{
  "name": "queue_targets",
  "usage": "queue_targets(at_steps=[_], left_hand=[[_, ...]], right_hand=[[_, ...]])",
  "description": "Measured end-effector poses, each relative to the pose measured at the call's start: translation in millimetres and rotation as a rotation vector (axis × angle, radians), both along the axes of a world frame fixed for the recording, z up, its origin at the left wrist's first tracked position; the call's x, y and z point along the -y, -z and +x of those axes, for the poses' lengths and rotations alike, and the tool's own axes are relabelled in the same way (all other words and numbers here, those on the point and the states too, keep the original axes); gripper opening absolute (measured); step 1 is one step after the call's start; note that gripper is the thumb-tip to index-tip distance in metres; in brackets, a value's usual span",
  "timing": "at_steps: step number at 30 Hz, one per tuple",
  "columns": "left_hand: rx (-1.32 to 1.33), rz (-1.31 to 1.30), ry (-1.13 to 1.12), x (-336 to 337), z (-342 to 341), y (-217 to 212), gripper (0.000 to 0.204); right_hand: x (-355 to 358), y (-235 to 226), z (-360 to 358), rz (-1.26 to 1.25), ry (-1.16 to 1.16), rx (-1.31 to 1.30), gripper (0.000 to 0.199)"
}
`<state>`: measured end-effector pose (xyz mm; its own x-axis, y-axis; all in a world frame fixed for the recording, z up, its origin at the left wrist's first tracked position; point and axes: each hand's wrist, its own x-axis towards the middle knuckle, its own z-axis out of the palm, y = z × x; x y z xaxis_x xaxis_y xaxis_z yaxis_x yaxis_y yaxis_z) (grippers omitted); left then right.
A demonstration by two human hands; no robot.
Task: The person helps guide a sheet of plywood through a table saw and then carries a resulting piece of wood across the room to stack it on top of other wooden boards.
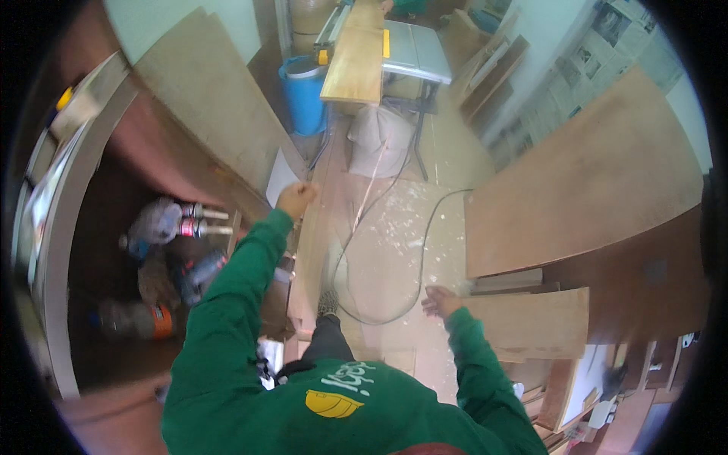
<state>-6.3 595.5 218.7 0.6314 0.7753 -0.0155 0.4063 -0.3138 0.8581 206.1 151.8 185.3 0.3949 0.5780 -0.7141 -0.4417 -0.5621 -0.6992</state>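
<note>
My left hand (pixel 296 199) reaches forward at the end of a green sleeve, its fingers curled in and nothing visible in them. It is nearest to a leaning white sheet (pixel 280 177) and a tall brown board (pixel 216 98) on the left. Lower and to the right, my right hand (pixel 440 302) hangs above the floor with its fingers loosely bent and partly apart. Nothing shows in it. Beside its wrist is the edge of a light wood panel (pixel 531 324); I cannot tell whether they touch.
Ahead, a long plank (pixel 354 57) lies by a grey machine table (pixel 415 51); another person's hand (pixel 387 6) is at its far end. A blue bin (pixel 305 98) and pale sack (pixel 379 140) stand near. A cable (pixel 422 262) loops across the floor. A large board (pixel 584 182) leans right.
</note>
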Motion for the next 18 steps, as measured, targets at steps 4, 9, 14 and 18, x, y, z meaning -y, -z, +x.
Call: queue_targets(at_steps=[4, 9, 14, 18], left_hand=[[0.17, -0.138, -0.172, -162.7, 101.2, 2.1, 0.048], [0.137, -0.035, -0.144, -263.3, 197.4, -3.6, 0.061], [0.021, 0.069, -0.219, -342.7, 227.0, 8.4, 0.073], [-0.139, -0.15, -0.141, -312.3, 263.4, -15.4, 0.075]], right_hand=[[-176.9, -33.3, 51.3, 0.211, -0.077, 0.149, 0.038], [-372.2, -71.8, 120.9, 0.304, 0.023, 0.361, 0.038], [-495.8, -66.8, 146.1, 0.281, 0.14, 0.369, 0.06], [-518.6, -45.1, 171.0, 0.238, 0.342, 0.37, 0.065]])
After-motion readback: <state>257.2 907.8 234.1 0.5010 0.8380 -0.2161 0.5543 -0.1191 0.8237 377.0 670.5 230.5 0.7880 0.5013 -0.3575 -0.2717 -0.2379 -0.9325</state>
